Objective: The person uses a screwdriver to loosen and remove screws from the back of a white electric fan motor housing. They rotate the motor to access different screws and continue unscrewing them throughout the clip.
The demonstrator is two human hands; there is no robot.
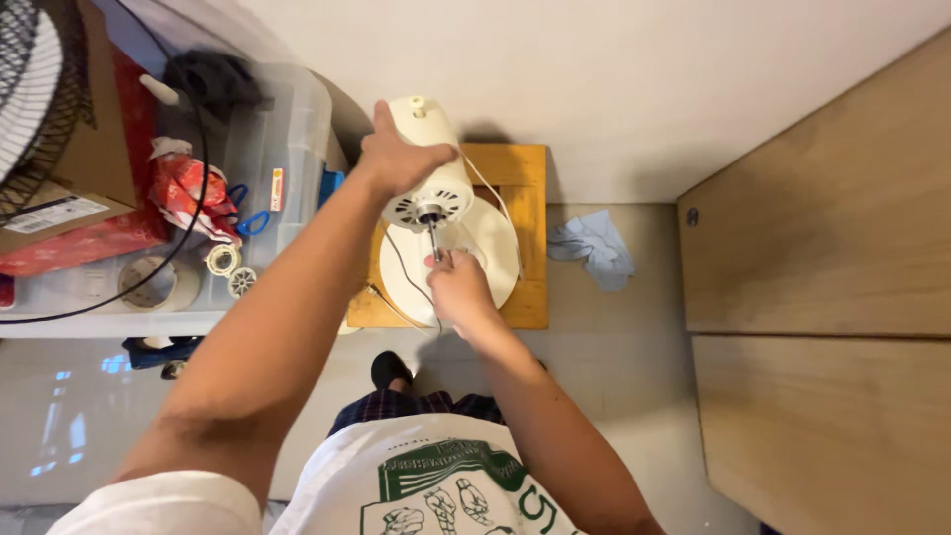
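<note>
While L hand (396,159) clamps fan motor (428,163), R hand (458,282) pinches shaft (434,241), base (490,248) half-hidden

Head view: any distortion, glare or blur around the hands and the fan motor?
Head view: wide-angle stretch bends the arms and edges; light is even and soft, with a shadow behind the fan motor; the left hand on it and the right hand at the shaft look sharp; bluish reflections mark the floor lower left.
</note>
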